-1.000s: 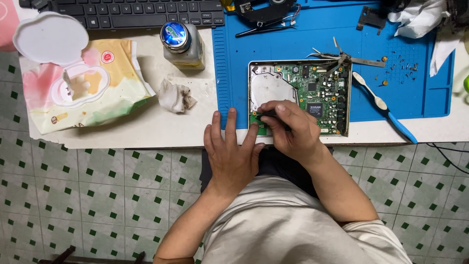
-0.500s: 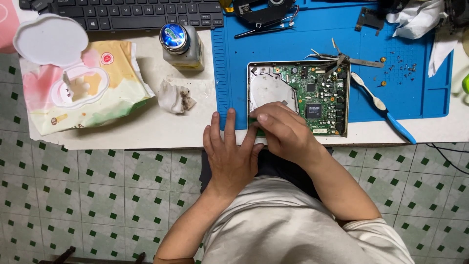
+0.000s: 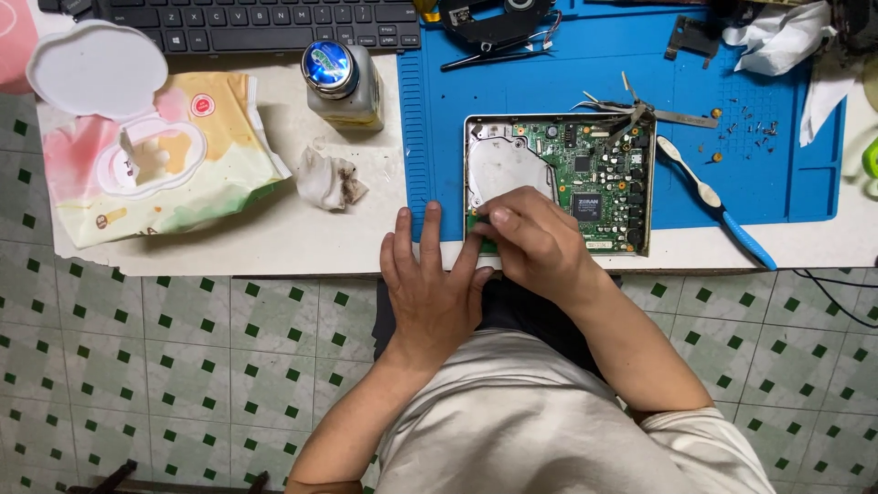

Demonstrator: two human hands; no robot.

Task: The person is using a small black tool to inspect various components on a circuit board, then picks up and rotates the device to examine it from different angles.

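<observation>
Two hands: both at the circuit board [image 3: 594, 183] near corner.
Left hand [image 3: 434, 293]: flat, fingers spread, grasping nothing, on blue mat [image 3: 512, 82] edge.
Right hand [image 3: 540, 242]: fingers curled over board's corner; grip hidden, cannot tell.

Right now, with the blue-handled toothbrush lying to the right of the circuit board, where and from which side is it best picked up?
Probably by the blue handle, from the right. The toothbrush lies flat and diagonal on the blue mat, white head toward the circuit board, handle end over the bare table edge, away from the right hand.
</observation>
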